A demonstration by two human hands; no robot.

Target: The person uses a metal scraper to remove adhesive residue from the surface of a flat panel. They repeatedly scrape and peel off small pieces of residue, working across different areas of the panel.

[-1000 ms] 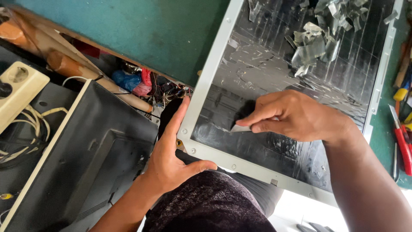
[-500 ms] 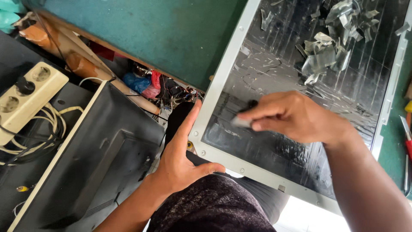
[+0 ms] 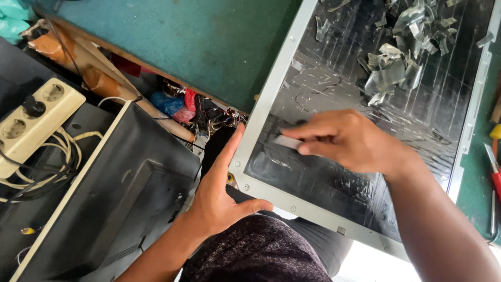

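Note:
A flat display panel (image 3: 271, 89) with a grey metal frame and a dark, scratched surface lies tilted across my lap and the green table. My left hand (image 3: 222, 193) presses flat against the panel's near-left corner, fingers straight, holding nothing. My right hand (image 3: 347, 141) rests on the dark surface, its fingers pinched on a small flat grey scraper blade (image 3: 287, 142) whose tip touches the film. A pile of curled, peeled film scraps (image 3: 402, 57) sits on the panel's far part.
A black monitor back cover (image 3: 120, 193) lies at the left. A cream power strip (image 3: 34, 122) with cables sits on it. Cardboard tubes (image 3: 94, 78), coloured clutter and wires lie along the green table's (image 3: 182, 42) edge. Red-handled tools (image 3: 493, 172) lie at the far right.
My right hand with the blade has slid up and to the left over the dark surface. My left hand stays pressed on the frame's corner. The camera view has shifted.

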